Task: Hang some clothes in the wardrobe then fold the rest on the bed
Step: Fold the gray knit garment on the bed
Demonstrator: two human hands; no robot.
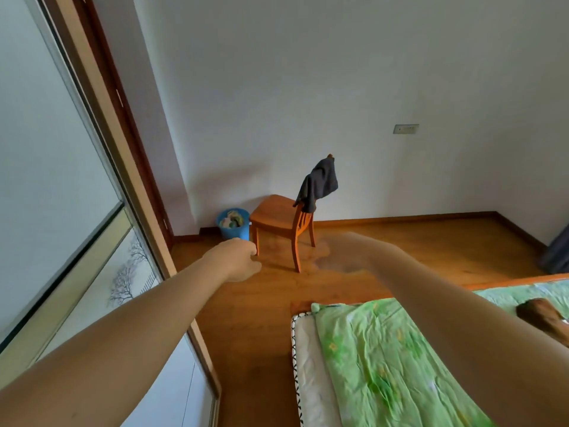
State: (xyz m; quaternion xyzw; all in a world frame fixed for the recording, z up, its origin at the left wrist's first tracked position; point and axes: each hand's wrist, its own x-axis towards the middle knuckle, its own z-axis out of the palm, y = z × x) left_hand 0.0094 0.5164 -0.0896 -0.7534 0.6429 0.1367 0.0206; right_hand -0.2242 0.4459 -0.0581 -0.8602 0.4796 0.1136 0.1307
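A dark grey garment (320, 184) hangs over the backrest of a wooden chair (277, 218) near the far wall. A blue bucket (234, 228) with crumpled clothes stands to the left of the chair. The wardrobe's sliding door (55, 186) fills the left side. The bed with a green floral quilt (385, 359) is at the lower right. My left hand (238, 260) reaches out over the floor short of the chair, fingers curled in, nothing in it. My right hand (351, 252) stretches toward the chair but is smeared by motion, so its fingers are unreadable.
Bare wooden floor (261, 318) lies between the wardrobe, the bed and the chair. A brown object (542, 314) rests on the quilt at the right edge. A dark curtain (557, 251) hangs at the far right. A wall socket (405, 128) is above the chair.
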